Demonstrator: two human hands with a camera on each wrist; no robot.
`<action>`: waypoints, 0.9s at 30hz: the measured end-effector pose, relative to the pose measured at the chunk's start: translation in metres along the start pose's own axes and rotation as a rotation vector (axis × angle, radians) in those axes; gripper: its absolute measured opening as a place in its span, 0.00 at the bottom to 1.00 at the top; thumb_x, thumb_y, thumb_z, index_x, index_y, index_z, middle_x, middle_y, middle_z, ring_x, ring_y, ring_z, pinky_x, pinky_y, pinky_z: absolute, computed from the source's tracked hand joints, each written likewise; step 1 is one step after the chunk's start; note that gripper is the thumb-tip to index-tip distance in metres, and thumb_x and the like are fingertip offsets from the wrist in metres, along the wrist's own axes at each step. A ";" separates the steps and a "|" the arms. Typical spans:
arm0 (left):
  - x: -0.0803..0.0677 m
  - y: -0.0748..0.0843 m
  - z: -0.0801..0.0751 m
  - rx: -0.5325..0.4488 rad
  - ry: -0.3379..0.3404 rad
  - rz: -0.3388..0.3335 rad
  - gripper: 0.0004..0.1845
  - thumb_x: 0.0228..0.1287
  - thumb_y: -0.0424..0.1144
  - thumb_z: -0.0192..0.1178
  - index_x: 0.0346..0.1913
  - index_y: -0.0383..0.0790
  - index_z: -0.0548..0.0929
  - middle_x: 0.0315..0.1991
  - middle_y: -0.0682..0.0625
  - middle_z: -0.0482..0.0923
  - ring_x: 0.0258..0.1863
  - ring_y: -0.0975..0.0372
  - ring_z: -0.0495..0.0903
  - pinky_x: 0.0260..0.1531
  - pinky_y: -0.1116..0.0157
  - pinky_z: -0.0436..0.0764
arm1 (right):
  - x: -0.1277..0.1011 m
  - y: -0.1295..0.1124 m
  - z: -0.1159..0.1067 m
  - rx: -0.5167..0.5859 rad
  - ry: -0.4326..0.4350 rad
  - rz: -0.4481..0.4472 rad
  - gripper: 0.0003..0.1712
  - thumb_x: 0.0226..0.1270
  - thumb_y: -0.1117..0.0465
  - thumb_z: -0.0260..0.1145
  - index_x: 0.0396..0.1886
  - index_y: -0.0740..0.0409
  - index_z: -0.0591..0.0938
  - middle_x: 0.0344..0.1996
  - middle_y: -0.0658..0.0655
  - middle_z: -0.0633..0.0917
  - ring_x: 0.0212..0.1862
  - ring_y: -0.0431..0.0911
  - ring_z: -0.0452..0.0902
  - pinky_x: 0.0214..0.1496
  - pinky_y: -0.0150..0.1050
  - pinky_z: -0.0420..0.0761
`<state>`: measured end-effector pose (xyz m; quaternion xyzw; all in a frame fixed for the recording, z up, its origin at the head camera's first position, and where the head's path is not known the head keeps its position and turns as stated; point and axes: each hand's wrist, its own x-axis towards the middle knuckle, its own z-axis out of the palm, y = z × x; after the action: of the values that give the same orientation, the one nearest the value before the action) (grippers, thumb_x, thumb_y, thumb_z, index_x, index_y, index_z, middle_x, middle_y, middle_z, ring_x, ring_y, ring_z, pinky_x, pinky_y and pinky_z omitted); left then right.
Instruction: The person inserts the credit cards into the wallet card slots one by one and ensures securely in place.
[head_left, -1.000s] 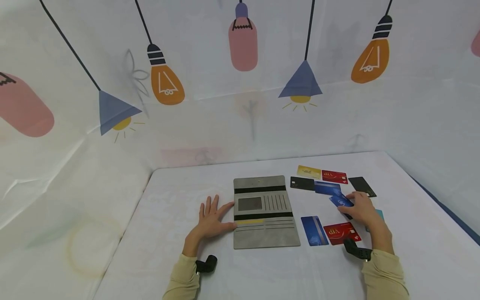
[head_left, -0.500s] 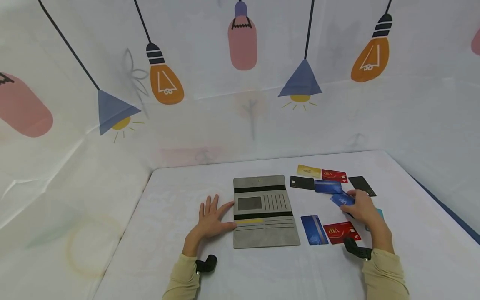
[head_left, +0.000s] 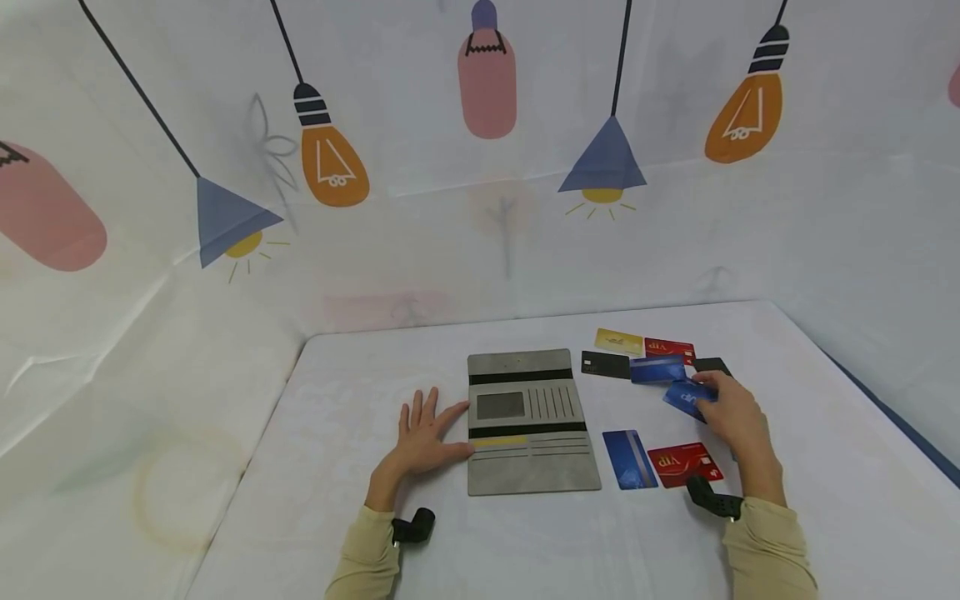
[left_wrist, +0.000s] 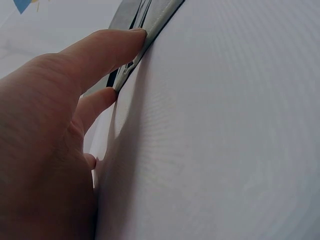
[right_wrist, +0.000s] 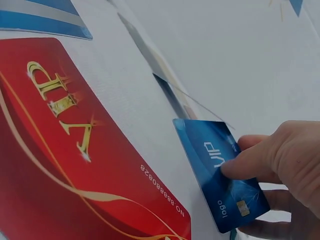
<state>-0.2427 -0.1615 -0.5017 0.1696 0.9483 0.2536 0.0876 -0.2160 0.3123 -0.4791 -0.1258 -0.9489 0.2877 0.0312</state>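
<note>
A grey open card wallet (head_left: 525, 479) with dark bands and slots lies flat on the table. My left hand (head_left: 423, 442) is spread beside it, thumb and index fingertip touching its left edge; the left wrist view shows these tips right at the wallet's edge (left_wrist: 159, 22). On the right, my right hand (head_left: 735, 412) pinches a blue VIP card (right_wrist: 212, 165), thumb on its printed face and fingers behind. Just beyond the fingertips is a blue striped card (head_left: 654, 369), its right end tilted up over a red VIP card (head_left: 667, 348).
A gold card (head_left: 618, 341), a black card (head_left: 605, 364) and a dark card (head_left: 712, 364), partly behind the hand, lie at the back right. Nearer are another blue striped card (head_left: 628, 460) and a red VIP card (head_left: 684, 463). A printed cloth wall (head_left: 420, 250) stands behind the table.
My right hand has moved slightly away from me with the blue VIP card. The farther blue striped card's right end has risen. The teal card is now hidden by the hand. My left hand stays put.
</note>
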 end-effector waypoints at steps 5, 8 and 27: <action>0.000 0.000 0.001 0.006 -0.001 0.002 0.40 0.59 0.61 0.65 0.73 0.54 0.68 0.78 0.32 0.39 0.77 0.38 0.30 0.70 0.38 0.29 | -0.003 -0.002 -0.004 0.019 0.039 0.012 0.24 0.70 0.67 0.53 0.65 0.67 0.71 0.62 0.78 0.71 0.62 0.73 0.64 0.59 0.72 0.64; 0.000 0.001 0.000 0.009 -0.001 0.001 0.40 0.59 0.61 0.65 0.73 0.53 0.67 0.78 0.32 0.40 0.77 0.37 0.30 0.70 0.38 0.29 | -0.005 -0.004 -0.006 0.029 0.065 0.014 0.23 0.71 0.67 0.51 0.64 0.67 0.71 0.61 0.77 0.72 0.62 0.73 0.64 0.59 0.72 0.64; 0.000 0.002 -0.001 0.003 0.002 -0.004 0.40 0.59 0.61 0.65 0.73 0.55 0.67 0.79 0.33 0.39 0.77 0.38 0.29 0.70 0.38 0.29 | -0.008 -0.015 -0.022 0.096 0.181 0.030 0.24 0.76 0.64 0.49 0.67 0.66 0.71 0.64 0.76 0.70 0.63 0.73 0.63 0.61 0.70 0.65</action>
<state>-0.2425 -0.1608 -0.4999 0.1678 0.9491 0.2521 0.0870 -0.2089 0.3107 -0.4522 -0.1635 -0.9254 0.3207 0.1183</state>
